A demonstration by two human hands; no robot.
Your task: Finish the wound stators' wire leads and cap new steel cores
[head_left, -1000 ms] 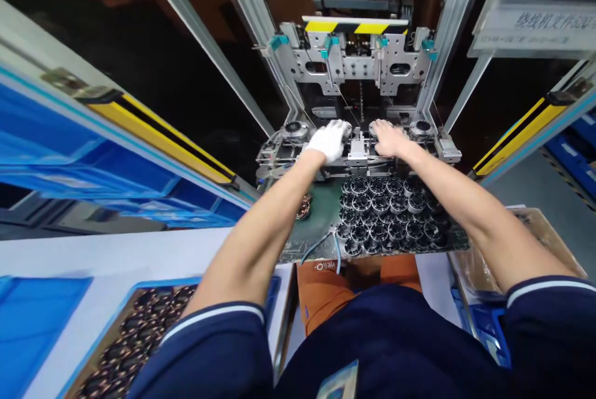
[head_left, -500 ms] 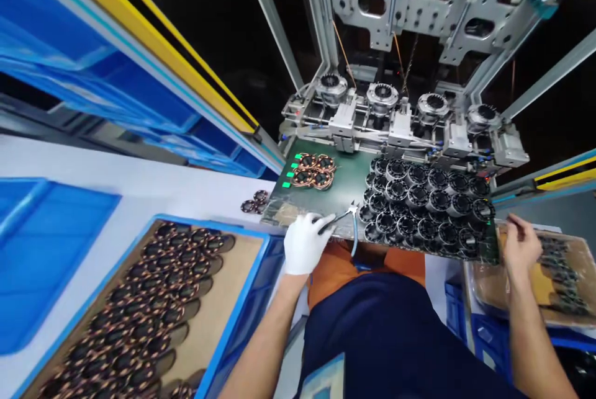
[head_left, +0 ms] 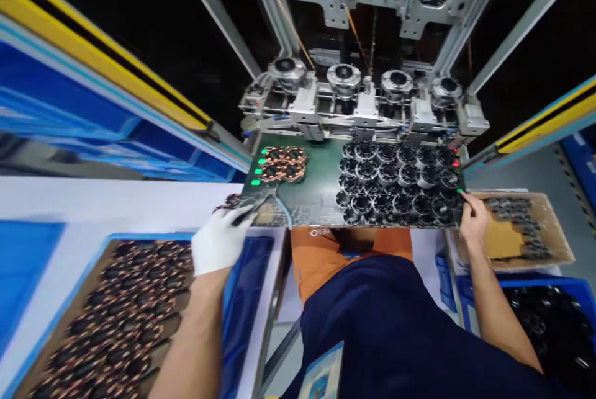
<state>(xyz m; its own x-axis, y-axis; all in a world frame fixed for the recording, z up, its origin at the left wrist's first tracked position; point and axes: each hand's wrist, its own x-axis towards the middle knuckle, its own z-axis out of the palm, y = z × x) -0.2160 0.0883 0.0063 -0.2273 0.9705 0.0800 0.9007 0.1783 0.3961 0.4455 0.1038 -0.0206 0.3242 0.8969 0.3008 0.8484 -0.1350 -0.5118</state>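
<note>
My left hand (head_left: 220, 239), in a white glove, is closed around one dark handle of a pair of wire cutters (head_left: 267, 197). Their other handle, light blue, swings free over the front edge of the green work plate (head_left: 321, 185). Just beyond the jaws lie several copper-wound stators (head_left: 282, 164). At the plate's right edge is my bare right hand (head_left: 474, 220). Its index finger reaches out to a small green light (head_left: 460, 191), and it seems to hold nothing; the other fingers are partly curled. Beside that finger stand rows of black and silver ring-shaped cores (head_left: 395, 179).
Behind the plate stands a machine with several round holders (head_left: 343, 79). A blue-rimmed bin (head_left: 109, 239) of wound stators is at left. A cardboard box (head_left: 554, 225) of dark parts and a blue crate (head_left: 575, 290) stand at right. Yellow-striped posts flank both sides.
My left hand has moved left along the plate's front edge with the wire cutters. My right hand has come from above the cardboard box to the plate's right edge. The view has shifted.
</note>
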